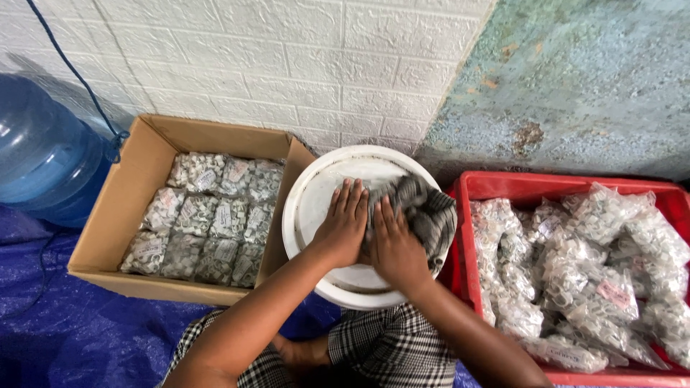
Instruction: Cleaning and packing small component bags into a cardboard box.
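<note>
Item: one clear plastic bag of small grey-white pieces (424,212), laid on the flat top of a white bucket (316,208) at the centre of the view, toward its right edge and partly overhanging the rim. Both hands are pressed onto it: the left hand (341,226) is laid flat with fingers spread, half on the bucket top and half on the bag's near edge; the right hand (394,248) is laid palm-down on the bag, fingers extended, nothing being gripped by either. The bag is judged soft and slack, its loose contents likely to shift and slump when lifted, the film smooth and somewhat slippery; moderate weight is supposed from the fill. It is best taken from beneath with both palms, or by the gathered neck, though the neck cannot be made out under the hands. To the left, a brown cardboard box (136,179) is seen with like bags packed flat in rows (208,223). To the right, a red plastic crate (467,237) is heaped with more such bags (596,280), unsorted. A blue water jug (43,151) is stood at far left on a blue tarpaulin (79,330). A white brick-pattern wall (287,65) is behind. Checked fabric (388,345) is seen over the knees below.
</note>
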